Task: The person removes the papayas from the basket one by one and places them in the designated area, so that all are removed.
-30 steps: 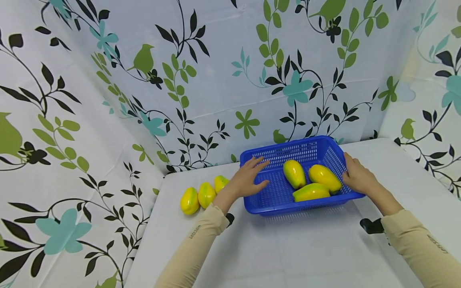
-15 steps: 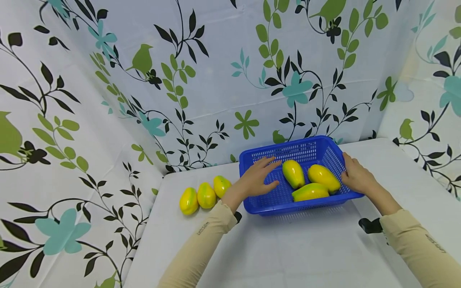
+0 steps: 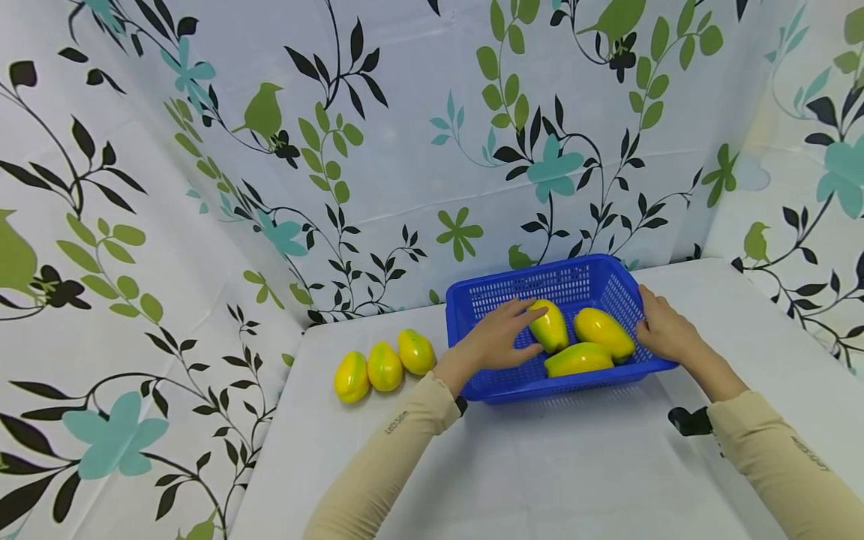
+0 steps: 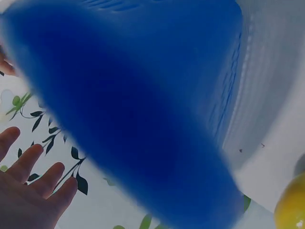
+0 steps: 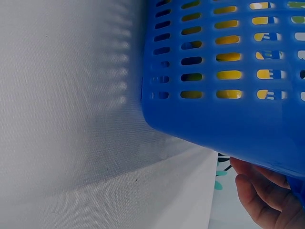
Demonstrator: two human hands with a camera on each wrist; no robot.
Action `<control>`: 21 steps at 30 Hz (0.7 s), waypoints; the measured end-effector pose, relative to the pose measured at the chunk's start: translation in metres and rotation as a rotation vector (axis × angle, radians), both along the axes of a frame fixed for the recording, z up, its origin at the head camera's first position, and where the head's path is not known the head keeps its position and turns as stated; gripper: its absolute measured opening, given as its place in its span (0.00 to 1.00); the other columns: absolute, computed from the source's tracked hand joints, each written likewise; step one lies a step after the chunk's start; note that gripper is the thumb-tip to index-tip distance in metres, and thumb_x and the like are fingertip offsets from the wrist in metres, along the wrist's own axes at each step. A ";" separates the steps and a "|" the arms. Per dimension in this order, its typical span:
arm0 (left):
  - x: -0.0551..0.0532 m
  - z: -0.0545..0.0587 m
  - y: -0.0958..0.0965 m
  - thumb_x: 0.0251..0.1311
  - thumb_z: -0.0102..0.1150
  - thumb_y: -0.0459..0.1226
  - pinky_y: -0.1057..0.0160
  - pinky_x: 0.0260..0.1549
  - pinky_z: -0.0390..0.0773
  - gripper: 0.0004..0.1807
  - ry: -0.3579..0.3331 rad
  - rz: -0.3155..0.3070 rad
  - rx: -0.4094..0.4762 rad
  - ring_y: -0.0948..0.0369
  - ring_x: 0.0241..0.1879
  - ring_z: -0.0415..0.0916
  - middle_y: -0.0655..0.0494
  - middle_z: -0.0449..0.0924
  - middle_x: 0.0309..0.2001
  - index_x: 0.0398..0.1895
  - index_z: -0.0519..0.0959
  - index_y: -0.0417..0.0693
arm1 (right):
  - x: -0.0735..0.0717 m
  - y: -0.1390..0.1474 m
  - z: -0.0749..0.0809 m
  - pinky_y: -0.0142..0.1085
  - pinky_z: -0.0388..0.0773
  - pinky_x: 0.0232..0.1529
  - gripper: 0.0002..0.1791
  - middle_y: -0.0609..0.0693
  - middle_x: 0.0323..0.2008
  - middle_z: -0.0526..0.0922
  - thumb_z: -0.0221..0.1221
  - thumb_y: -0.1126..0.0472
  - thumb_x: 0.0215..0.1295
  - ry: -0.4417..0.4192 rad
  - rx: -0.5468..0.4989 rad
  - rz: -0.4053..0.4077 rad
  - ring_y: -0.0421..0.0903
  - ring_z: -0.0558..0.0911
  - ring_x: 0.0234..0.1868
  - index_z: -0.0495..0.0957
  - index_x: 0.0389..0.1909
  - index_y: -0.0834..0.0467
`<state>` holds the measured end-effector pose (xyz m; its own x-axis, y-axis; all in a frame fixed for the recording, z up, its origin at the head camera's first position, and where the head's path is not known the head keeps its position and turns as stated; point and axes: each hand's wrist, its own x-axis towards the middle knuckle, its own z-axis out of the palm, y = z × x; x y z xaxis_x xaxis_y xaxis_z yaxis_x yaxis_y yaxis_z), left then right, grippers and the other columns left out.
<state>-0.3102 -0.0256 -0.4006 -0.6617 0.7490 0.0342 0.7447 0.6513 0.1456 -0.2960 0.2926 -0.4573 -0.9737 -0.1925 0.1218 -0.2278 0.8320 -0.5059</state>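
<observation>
In the head view, a blue plastic basket [image 3: 567,283] with slotted walls holds three yellow-green mangoes. My left hand [image 3: 498,339] reaches over the basket's left side with fingers spread; its fingertips overlap the leftmost mango [image 3: 552,330]. The other two, a right mango [image 3: 604,332] and a front mango [image 3: 579,361], lie close by. My right hand [image 3: 667,327] grips the basket's right rim. In the right wrist view, its curled fingers [image 5: 259,193] show at the rim. The left wrist view shows the basket wall [image 4: 133,95] blurred and my left hand [image 4: 35,191] holding nothing.
Left of the basket, three more mangoes lie in a slanting row on the white table: a left mango [image 3: 352,377], a middle mango [image 3: 385,367] and a right mango [image 3: 415,352]. A patterned curtain [image 3: 398,187] hangs behind the table and along its sides.
My left hand has moved right, from the basket's left rim to the leftmost mango inside. The row's right mango now shows fully. My right hand stays on the rim.
</observation>
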 end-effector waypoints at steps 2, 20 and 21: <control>0.000 -0.002 0.003 0.68 0.54 0.50 0.52 0.72 0.53 0.35 -0.007 0.002 -0.008 0.50 0.75 0.51 0.50 0.55 0.76 0.76 0.60 0.54 | 0.000 0.000 0.000 0.72 0.70 0.48 0.39 0.87 0.56 0.60 0.45 0.69 0.62 -0.002 0.000 0.000 0.79 0.71 0.50 0.41 0.68 0.84; -0.005 -0.003 0.015 0.69 0.52 0.52 0.50 0.71 0.54 0.34 0.000 0.002 -0.083 0.47 0.74 0.51 0.51 0.55 0.76 0.76 0.61 0.55 | 0.003 -0.002 -0.001 0.72 0.70 0.47 0.39 0.87 0.56 0.60 0.46 0.69 0.61 -0.004 -0.007 -0.014 0.78 0.72 0.49 0.41 0.68 0.84; -0.005 -0.002 0.015 0.68 0.52 0.52 0.51 0.72 0.53 0.34 -0.002 0.003 -0.083 0.47 0.75 0.51 0.51 0.56 0.76 0.75 0.61 0.55 | 0.003 -0.003 -0.001 0.72 0.70 0.47 0.39 0.87 0.56 0.60 0.45 0.69 0.61 -0.006 -0.007 -0.015 0.78 0.72 0.49 0.41 0.68 0.84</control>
